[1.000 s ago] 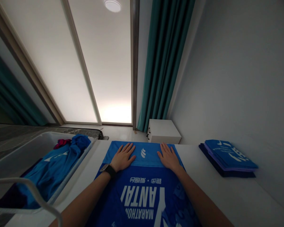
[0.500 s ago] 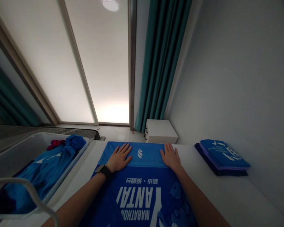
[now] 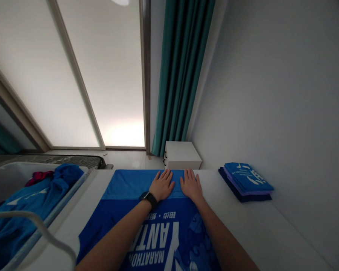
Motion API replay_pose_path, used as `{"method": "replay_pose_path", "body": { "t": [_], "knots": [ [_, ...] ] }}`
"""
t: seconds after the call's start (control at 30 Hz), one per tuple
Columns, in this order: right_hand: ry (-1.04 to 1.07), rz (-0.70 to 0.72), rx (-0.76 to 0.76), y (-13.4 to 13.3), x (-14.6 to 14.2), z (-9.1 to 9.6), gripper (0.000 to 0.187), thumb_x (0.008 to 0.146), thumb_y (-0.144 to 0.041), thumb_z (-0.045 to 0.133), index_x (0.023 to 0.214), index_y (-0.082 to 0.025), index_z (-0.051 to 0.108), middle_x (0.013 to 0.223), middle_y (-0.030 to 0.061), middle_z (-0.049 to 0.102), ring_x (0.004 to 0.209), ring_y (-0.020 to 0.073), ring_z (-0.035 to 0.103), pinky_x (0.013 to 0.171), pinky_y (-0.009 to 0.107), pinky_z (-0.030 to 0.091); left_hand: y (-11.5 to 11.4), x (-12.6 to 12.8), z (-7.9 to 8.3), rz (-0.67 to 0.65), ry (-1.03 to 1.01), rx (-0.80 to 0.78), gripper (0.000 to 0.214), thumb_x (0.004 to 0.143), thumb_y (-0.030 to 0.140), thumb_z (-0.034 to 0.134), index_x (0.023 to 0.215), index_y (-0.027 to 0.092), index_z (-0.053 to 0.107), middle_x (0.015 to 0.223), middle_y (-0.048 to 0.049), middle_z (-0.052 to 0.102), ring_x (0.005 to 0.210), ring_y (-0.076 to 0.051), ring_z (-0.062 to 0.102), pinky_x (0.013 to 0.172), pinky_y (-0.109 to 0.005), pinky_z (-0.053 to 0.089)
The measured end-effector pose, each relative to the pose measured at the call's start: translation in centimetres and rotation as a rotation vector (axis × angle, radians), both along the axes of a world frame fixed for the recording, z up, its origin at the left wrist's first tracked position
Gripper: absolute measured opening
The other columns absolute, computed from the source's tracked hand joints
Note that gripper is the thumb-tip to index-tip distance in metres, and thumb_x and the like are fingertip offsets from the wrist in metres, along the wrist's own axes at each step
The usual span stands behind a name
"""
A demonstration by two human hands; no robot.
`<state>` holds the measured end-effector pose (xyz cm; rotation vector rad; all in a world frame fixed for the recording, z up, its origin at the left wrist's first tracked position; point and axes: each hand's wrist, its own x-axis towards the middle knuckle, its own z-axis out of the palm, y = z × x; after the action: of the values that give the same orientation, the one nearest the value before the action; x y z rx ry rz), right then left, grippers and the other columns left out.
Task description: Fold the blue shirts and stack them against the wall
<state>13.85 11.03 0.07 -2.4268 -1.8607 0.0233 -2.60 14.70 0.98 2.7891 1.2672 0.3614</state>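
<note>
A blue marathon T-shirt point(image 3: 113, 214) lies spread on the white table, its white lettering upside down to me. Its far band is a lighter blue. My left hand point(image 3: 162, 185), with a black watch on the wrist, rests flat on that lighter band, fingers stretched out. Close beside it on the right, my right hand point(image 3: 191, 184) also lies flat on the band, fingers a little apart. Neither hand grips the cloth. My forearms cover part of the lettering.
On the right by the wall sits a stack of folded shirts point(image 3: 245, 180). To the left, a white basket point(image 3: 86, 175) holds crumpled blue and red clothes, with a pale curved bar point(image 3: 39, 222) in front. Beyond the white table point(image 3: 211, 210) stands a low white cabinet point(image 3: 182, 152).
My left hand has slid right across the lighter band, coming close to my right hand. The camera view has turned a little to the right.
</note>
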Motion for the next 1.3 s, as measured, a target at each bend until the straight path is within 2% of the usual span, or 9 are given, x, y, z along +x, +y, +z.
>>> {"method": "replay_pose_path", "body": {
  "t": [0.4, 0.53, 0.63, 0.8, 1.0, 1.13, 1.3],
  "knots": [
    [-0.016, 0.000, -0.052, 0.0, 2.4, 0.3, 0.064, 0.097, -0.038, 0.017, 0.151, -0.005, 0.022, 0.159, 0.0107, 0.017, 0.146, 0.0203, 0.014, 0.117, 0.044, 0.008, 0.1, -0.2, -0.6, 0.005, -0.002, 0.032, 0.054, 0.098, 0.043, 0.030, 0.145, 0.018, 0.040, 0.154, -0.0068, 0.035, 0.143, -0.021, 0.029, 0.117, -0.046, 0.022],
    [-0.078, 0.022, 0.014, -0.1, 1.7, 0.7, 0.061, 0.096, -0.033, 0.021, 0.149, -0.004, 0.028, 0.157, 0.0128, 0.023, 0.146, 0.0219, 0.015, 0.117, 0.046, 0.001, 0.1, -0.2, -0.7, 0.007, -0.001, 0.035, 0.053, 0.099, 0.042, 0.029, 0.145, 0.018, 0.039, 0.154, -0.0067, 0.034, 0.143, -0.021, 0.028, 0.117, -0.046, 0.022],
    [-0.102, 0.127, 0.101, 0.0, 0.7, 1.0, 0.060, 0.094, -0.028, 0.024, 0.149, -0.004, 0.029, 0.157, 0.0123, 0.023, 0.146, 0.0207, 0.013, 0.117, 0.043, -0.004, 0.0, -0.3, -0.6, 0.007, -0.003, 0.034, 0.052, 0.098, 0.038, 0.028, 0.145, 0.018, 0.039, 0.154, -0.0066, 0.034, 0.143, -0.020, 0.028, 0.117, -0.046, 0.022],
    [0.002, 0.181, 0.006, 0.2, -0.2, 0.3, 0.060, 0.095, -0.030, 0.023, 0.150, -0.005, 0.027, 0.158, 0.0101, 0.022, 0.146, 0.0192, 0.015, 0.118, 0.039, 0.004, 0.0, -0.2, -0.6, -0.003, -0.017, 0.023, 0.052, 0.097, 0.036, 0.029, 0.145, 0.019, 0.039, 0.154, -0.0073, 0.035, 0.143, -0.022, 0.028, 0.117, -0.047, 0.021],
    [-0.009, 0.170, -0.014, 0.1, 0.1, -0.2, 0.060, 0.097, -0.033, 0.020, 0.150, -0.005, 0.024, 0.159, 0.0101, 0.019, 0.147, 0.0194, 0.012, 0.118, 0.040, 0.004, 0.0, -0.4, -0.6, 0.017, -0.032, -0.003, 0.053, 0.097, 0.040, 0.029, 0.145, 0.020, 0.039, 0.153, -0.0070, 0.036, 0.143, -0.022, 0.029, 0.117, -0.046, 0.020],
    [-0.028, 0.172, -0.010, 0.2, 0.1, -0.3, 0.061, 0.097, -0.034, 0.020, 0.150, -0.005, 0.025, 0.158, 0.0097, 0.020, 0.146, 0.0198, 0.014, 0.118, 0.040, 0.003, 0.2, -2.8, -0.2, 0.068, -0.006, -0.027, 0.055, 0.098, 0.043, 0.027, 0.146, 0.019, 0.039, 0.153, -0.0071, 0.036, 0.143, -0.023, 0.029, 0.117, -0.046, 0.020],
    [-0.039, 0.161, -0.037, 0.4, 0.3, -0.8, 0.061, 0.097, -0.035, 0.020, 0.151, -0.006, 0.024, 0.159, 0.0094, 0.020, 0.146, 0.0197, 0.013, 0.118, 0.041, 0.004, 1.2, -8.6, 0.0, 0.179, 0.054, -0.044, 0.055, 0.098, 0.043, 0.026, 0.147, 0.020, 0.036, 0.155, -0.0063, 0.031, 0.145, -0.022, 0.025, 0.118, -0.047, 0.019]
  ]
}}
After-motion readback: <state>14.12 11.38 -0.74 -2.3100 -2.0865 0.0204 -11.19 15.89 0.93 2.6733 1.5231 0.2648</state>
